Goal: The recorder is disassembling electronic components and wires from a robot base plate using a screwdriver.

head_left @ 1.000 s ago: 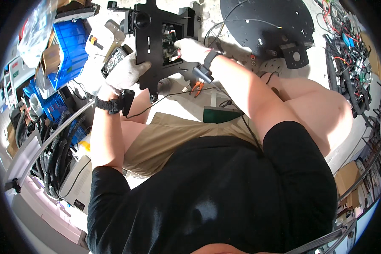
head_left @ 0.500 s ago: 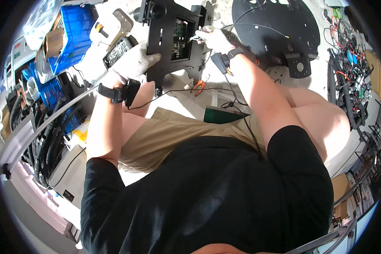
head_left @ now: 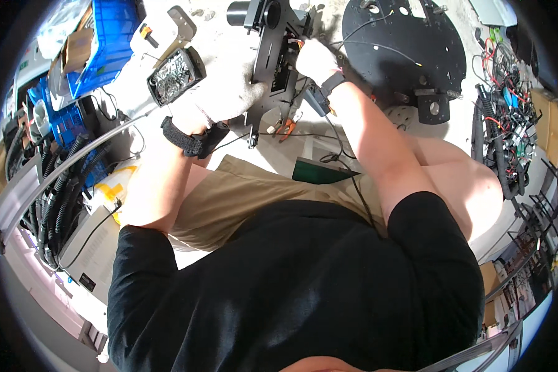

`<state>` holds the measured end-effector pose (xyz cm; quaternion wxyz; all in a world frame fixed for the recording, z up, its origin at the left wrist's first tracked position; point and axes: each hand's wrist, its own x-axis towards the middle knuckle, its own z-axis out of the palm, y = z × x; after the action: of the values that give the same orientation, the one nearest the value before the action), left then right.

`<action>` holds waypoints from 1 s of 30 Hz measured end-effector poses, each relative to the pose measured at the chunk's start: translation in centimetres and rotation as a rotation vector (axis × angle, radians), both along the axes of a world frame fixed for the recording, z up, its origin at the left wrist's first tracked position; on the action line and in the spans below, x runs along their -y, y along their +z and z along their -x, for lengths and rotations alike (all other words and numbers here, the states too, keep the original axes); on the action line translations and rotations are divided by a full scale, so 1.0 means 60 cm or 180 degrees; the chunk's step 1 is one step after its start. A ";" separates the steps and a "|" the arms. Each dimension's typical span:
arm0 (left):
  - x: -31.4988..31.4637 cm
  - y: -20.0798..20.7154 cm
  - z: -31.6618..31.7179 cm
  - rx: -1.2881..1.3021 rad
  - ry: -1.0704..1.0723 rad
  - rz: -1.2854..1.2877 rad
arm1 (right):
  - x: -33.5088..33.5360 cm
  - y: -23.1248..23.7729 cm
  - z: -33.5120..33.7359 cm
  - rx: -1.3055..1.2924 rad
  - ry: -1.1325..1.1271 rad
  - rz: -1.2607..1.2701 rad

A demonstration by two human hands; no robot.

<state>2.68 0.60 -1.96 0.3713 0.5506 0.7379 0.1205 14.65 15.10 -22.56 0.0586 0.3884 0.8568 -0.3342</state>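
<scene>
A black metal housing point(head_left: 265, 62) with a rectangular opening stands tilted on its edge in front of me. My left hand point(head_left: 234, 96), in a whitish glove, grips the near left side of it, thumb over the edge. At the housing's right side, my gloved right hand point(head_left: 317, 60) is closed around thin coloured wires point(head_left: 299, 43) at the opening; its fingertips are partly hidden. Below the housing lie orange-handled pliers point(head_left: 287, 129). A black cable with a small black box point(head_left: 317, 99) hangs beside my right wrist.
To the right lies a round black plate point(head_left: 403, 59) with holes and a loose cable. A dark tray of screws point(head_left: 175, 77) sits left of the housing. Farther left is a blue crate point(head_left: 113, 46); tangled wiring point(head_left: 508, 124) lies far right. A dark green piece point(head_left: 322, 172) is near my lap.
The housing has turned and tipped, its open face now narrower and angled rightward. My left hand has moved right with it. My right hand has shifted slightly, staying by the opening.
</scene>
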 end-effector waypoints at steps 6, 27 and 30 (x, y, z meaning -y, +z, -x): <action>-0.027 0.054 -0.040 -0.0945 -0.0240 -0.0002 | 0.024 -0.011 -0.002 -0.0376 0.0130 0.0418; -0.043 -0.001 -0.196 0.1010 0.0573 0.0074 | -0.064 0.304 -0.189 -0.0882 -0.2205 0.2712; -0.035 -0.055 -0.184 0.1623 0.0176 -0.0412 | -0.064 0.303 -0.227 -0.1202 -0.2338 0.2813</action>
<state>13.72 2.71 -5.29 0.5058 0.5047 0.6260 0.3123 28.30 18.92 -4.39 -0.0580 0.5316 0.4423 -0.7200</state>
